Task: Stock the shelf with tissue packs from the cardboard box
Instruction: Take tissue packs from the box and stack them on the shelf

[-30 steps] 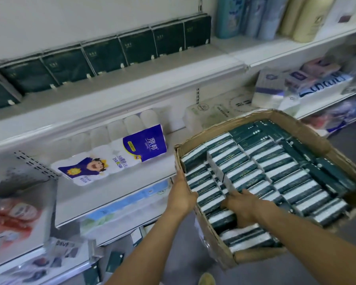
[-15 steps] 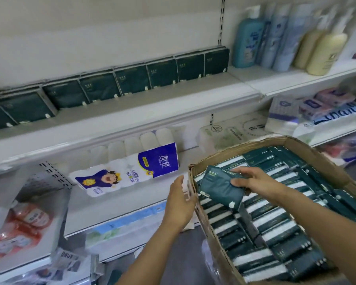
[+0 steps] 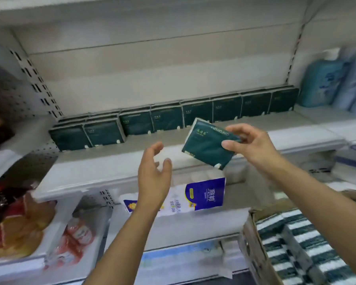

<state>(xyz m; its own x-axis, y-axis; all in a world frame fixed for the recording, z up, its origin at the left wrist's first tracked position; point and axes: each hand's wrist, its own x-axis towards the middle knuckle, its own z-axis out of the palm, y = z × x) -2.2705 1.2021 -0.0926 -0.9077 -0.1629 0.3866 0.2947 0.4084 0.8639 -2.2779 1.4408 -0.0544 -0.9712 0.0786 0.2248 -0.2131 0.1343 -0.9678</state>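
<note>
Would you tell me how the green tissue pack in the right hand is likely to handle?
Probably light: the right hand holds the tissue pack by one edge with thumb and fingertips. Possibly slick, as its wrap looks like smooth film. Being thin, it may tip standing alone; the shelved packs stand side by side at the back.

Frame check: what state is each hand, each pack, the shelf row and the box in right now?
Held tissue pack: tilted, in the air before the shelf.
Right hand: pinches that pack.
Left hand: open, empty.
Shelf row of packs: upright along the back.
Cardboard box: open, packs inside.
</note>
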